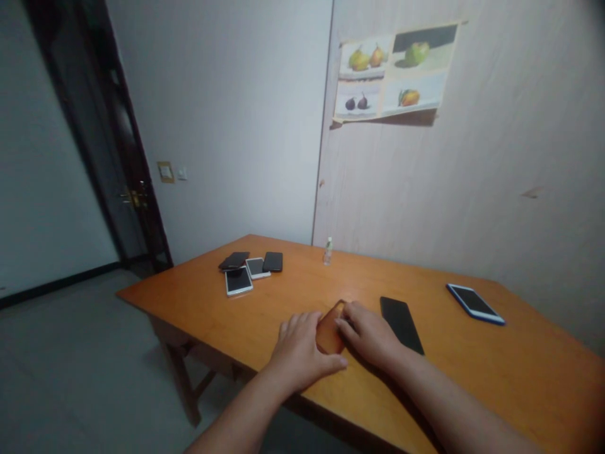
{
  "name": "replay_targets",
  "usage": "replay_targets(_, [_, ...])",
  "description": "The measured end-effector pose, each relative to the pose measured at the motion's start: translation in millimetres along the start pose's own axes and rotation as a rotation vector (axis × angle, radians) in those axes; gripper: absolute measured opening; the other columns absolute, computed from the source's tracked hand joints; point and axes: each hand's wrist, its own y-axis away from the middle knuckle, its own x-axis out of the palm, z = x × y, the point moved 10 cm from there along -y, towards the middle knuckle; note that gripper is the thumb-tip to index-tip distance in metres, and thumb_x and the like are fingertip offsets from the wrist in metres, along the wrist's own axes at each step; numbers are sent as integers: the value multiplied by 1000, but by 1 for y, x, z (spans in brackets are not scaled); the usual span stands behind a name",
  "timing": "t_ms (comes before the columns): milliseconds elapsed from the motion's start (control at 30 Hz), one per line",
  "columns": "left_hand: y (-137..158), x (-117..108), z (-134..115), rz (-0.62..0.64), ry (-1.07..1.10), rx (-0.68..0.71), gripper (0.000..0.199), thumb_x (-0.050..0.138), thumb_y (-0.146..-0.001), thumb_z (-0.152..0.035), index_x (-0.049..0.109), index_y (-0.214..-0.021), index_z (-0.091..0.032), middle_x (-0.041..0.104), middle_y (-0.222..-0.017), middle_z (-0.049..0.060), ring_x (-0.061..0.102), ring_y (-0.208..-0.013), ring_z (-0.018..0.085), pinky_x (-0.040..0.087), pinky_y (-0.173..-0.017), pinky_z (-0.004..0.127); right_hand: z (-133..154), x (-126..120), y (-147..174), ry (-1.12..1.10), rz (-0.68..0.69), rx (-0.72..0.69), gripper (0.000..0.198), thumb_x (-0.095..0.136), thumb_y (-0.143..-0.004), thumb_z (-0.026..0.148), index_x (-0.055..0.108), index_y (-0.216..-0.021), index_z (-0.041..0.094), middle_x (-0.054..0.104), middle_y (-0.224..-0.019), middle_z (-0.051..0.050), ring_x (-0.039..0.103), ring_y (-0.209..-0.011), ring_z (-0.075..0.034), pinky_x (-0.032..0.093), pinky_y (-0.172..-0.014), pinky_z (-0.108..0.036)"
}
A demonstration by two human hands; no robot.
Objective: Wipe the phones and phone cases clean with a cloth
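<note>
Between my hands at the table's front part is a flat, rounded phone-case-like thing [329, 333]. It looks orange-brown, much like the tabletop; whether it is see-through I cannot tell. My left hand [299, 350] grips its left side, fingers over the far edge and thumb stretched along the near edge. My right hand [367, 331] has curled fingers pinching its upper right edge. Just right of that hand lies a black flat device [401, 320], its near end partly behind my right wrist.
On the wooden table [293, 290], a tablet in a blue case [475, 305] lies far right. At left are a white phone [239, 281], another white phone [258, 268], a black phone [273, 261] and dark stacked items [234, 260]. A small clear bottle [328, 252] stands at the back.
</note>
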Motion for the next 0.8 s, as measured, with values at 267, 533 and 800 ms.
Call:
replay_targets(267, [-2, 1, -2, -11, -71, 29, 61, 77, -66, -51, 58, -118, -25, 66, -112, 6, 56, -109, 30, 38, -92, 38, 4, 3, -3, 158, -7, 32, 22, 43, -99, 26, 60, -112, 21, 69, -103, -8, 64, -94, -21, 40, -76, -28])
replay_targets(533, [-5, -2, 7, -71, 8, 3, 44, 70, -75, -45, 63, -114, -26, 70, -104, 7, 61, -100, 28, 40, -86, 36, -114, -75, 12, 143, -265, 587, 42, 37, -99, 24, 54, -137, 15, 65, -128, -16, 61, -117, -23, 44, -95, -31])
replay_targets(800, [-10, -12, 10, -71, 186, 6, 41, 32, -102, -42, 66, -87, -24, 72, -86, 6, 66, -87, 23, 42, -76, 31, -140, -68, 33, 184, -105, 706, 49, 55, -90, 54, 67, -116, 15, 73, -109, -19, 68, -105, -31, 49, -84, -37])
